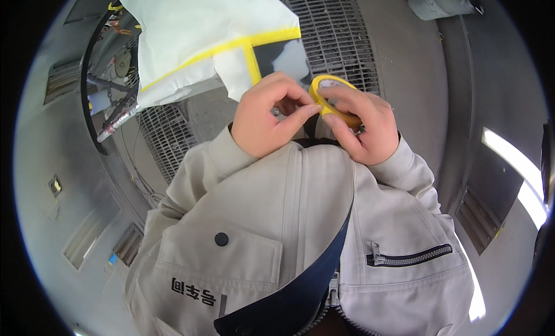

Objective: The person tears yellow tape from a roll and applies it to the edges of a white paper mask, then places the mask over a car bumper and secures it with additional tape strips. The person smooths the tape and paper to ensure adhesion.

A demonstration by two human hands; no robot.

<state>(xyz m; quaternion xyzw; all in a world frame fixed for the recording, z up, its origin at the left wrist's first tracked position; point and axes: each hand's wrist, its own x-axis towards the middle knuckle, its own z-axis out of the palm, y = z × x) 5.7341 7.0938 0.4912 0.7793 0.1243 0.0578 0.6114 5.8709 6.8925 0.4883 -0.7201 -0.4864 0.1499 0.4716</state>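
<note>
A roll of yellow masking tape [347, 120] is held in front of my chest. My right hand [371, 125] grips it, with the fingers over its ring and the thumb below. My left hand [269, 113] is closed in a pinch at the roll's left side, thumb and forefinger meeting at the tape's edge; the exact bit between them is mostly hidden. Just beyond my hands stands a part covered in white masking sheet [202, 27], edged with yellow tape strips [222, 49]. A dark panel area [277, 56] with a pale grey patch shows beside the strips.
Metal floor grating [341, 32] runs beyond and left of me. A black curved stand frame [87, 70] is at the left, with a hose or cable [147, 191] on the floor. A grey bucket [436, 4] stands at the far right. Walls with louvred vents [480, 220] flank both sides.
</note>
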